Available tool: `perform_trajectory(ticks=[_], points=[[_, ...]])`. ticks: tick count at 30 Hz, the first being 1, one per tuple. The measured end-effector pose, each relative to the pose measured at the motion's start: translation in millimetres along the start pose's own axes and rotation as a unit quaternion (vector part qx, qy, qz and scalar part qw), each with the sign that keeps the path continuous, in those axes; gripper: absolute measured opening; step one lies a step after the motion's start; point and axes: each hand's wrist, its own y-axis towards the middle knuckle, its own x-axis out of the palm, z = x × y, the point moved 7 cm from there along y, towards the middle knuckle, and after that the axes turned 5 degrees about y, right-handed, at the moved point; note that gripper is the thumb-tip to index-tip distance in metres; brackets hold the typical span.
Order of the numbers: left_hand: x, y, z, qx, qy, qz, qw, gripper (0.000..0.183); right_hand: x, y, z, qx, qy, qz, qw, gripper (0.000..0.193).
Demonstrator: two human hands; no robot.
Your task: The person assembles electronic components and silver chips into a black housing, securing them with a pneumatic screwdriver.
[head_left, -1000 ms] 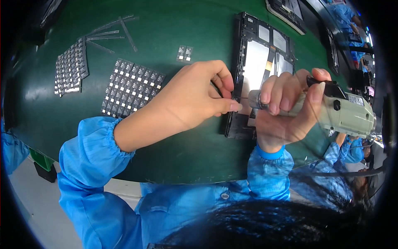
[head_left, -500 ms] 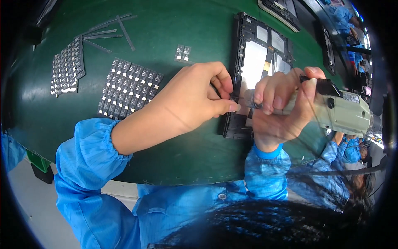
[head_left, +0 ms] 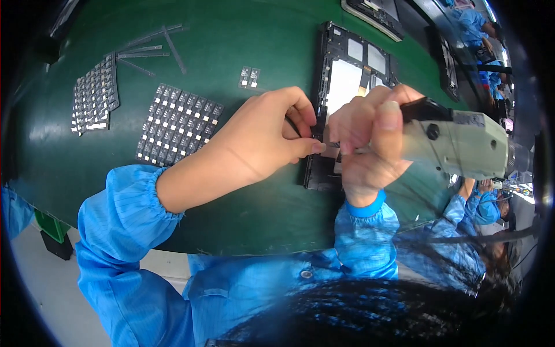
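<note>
A pale green electric screwdriver (head_left: 462, 144) with a black lever lies in my right hand (head_left: 376, 130), whose fingers wrap round its front end. Its tip points left, close to my left fingertips. My left hand (head_left: 254, 136) is curled at the near left edge of an opened black device chassis (head_left: 321, 173), thumb and fingers nearly together. A thin dark piece shows between those fingers, too hidden to name. White and silver panels fill the chassis, and my right hand covers part of it.
Left of my forearm lies a sheet of small black-and-white parts (head_left: 176, 124). Beyond it are a stacked sheet (head_left: 95, 92) and loose dark strips (head_left: 144, 49). A small part piece (head_left: 249, 77) sits nearer the chassis. Another chassis (head_left: 376, 17) stands at the back; co-workers in blue (head_left: 474, 29) are at right.
My right hand and the screwdriver have moved left, toward my left fingertips. The chassis and my left hand appear slightly farther left, with the left grip much the same.
</note>
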Motion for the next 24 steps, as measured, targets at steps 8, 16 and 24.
perform_trajectory(ticks=[8,16,24], points=[[-1,-3,-4,0.017,-0.036,0.015,0.999,0.032,11,-7,0,0.073,0.107,0.017,0.991,0.022],[5,5,8,-0.044,-0.015,0.026,0.999,0.03,-22,18,-28,0.124,0.189,0.071,0.972,0.026],[12,15,6,-0.079,-0.005,0.047,0.996,0.033,-227,-8,-71,-0.122,0.05,0.224,0.966,0.026]])
